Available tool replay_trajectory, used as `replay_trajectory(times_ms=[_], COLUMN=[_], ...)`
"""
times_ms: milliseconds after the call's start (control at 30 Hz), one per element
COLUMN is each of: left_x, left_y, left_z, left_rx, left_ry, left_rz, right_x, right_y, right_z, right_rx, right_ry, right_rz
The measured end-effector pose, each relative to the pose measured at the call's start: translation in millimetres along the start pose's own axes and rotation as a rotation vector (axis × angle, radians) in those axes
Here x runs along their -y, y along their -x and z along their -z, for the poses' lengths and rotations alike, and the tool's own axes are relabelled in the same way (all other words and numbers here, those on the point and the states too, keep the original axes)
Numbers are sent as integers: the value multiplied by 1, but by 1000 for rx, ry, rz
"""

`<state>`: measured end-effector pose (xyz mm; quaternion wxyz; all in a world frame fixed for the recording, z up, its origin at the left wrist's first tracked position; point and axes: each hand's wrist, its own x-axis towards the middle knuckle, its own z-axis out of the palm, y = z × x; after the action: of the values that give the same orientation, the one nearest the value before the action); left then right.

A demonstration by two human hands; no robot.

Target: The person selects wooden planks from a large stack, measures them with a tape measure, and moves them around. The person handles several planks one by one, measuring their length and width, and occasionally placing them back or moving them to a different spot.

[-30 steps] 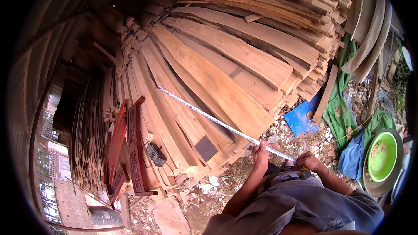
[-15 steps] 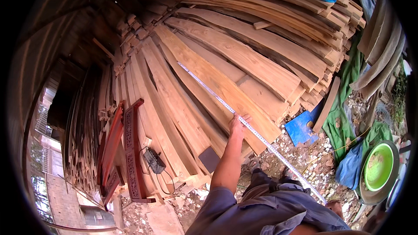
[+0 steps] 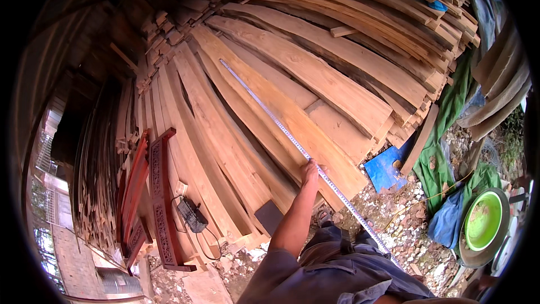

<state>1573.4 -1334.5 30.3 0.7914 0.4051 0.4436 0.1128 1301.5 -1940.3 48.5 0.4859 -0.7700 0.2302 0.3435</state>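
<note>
A long white tape measure blade [image 3: 275,123] is stretched out over a pale, smooth board [image 3: 292,115] that lies on the stacked timber. My left hand [image 3: 310,171] grips the blade near the board's close end, its fingers closed and partly hidden by the back of the hand. From there the blade runs on past the board end, down to the right, and disappears behind my clothing. My right hand is out of sight, and so is the tape's case.
Rough planks [image 3: 304,70] fan out to both sides, with a tall stack [image 3: 360,17] at the back. Carved red-brown wooden pieces [image 3: 161,202] and a black corded device [image 3: 192,215] lie at left. Right are a blue sheet [image 3: 385,169], green cloth [image 3: 444,135] and a green basin [image 3: 484,220].
The tape's far end has slid farther up the board, away from me. My left hand has shifted slightly down and its fingers are more closed. My right hand has gone out of view.
</note>
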Motion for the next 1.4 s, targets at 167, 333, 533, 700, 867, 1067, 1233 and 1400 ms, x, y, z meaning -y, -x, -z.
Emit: replay_trajectory(times_ms=[167, 333, 533, 700, 867, 1067, 1233, 1400], left_x=[-89, -98, -21, -19, -71, -115, -121, -96], left_y=[-72, -77, -51, -12, -63, -171, -178, -108], left_z=[5, 2, 8, -10, -13, -5, 23, 7], left_rx=[-29, -20, 1, 59, 33, -119, -106, -52], left_ry=[-37, -38, 88, 105, 76, -29, -22, 205], left_rz=[-93, -65, 23, -80, -81, -141, -263, -254], right_x=[13, 69, 235, 359, 308, 119, 165, 268], right_y=[21, -13, -106, -119, -122, -59, -52, -95], right_z=[24, -45, -199, -274, -252, -111, -150, -230], right_rx=[-63, -12, 227, 311, 207, 70, 54, 36], right_ry=[-17, -52, -148, -327, -170, -130, 4, -173], right_rz=[-196, -29, 91, 276, 233, -77, 152, 182])
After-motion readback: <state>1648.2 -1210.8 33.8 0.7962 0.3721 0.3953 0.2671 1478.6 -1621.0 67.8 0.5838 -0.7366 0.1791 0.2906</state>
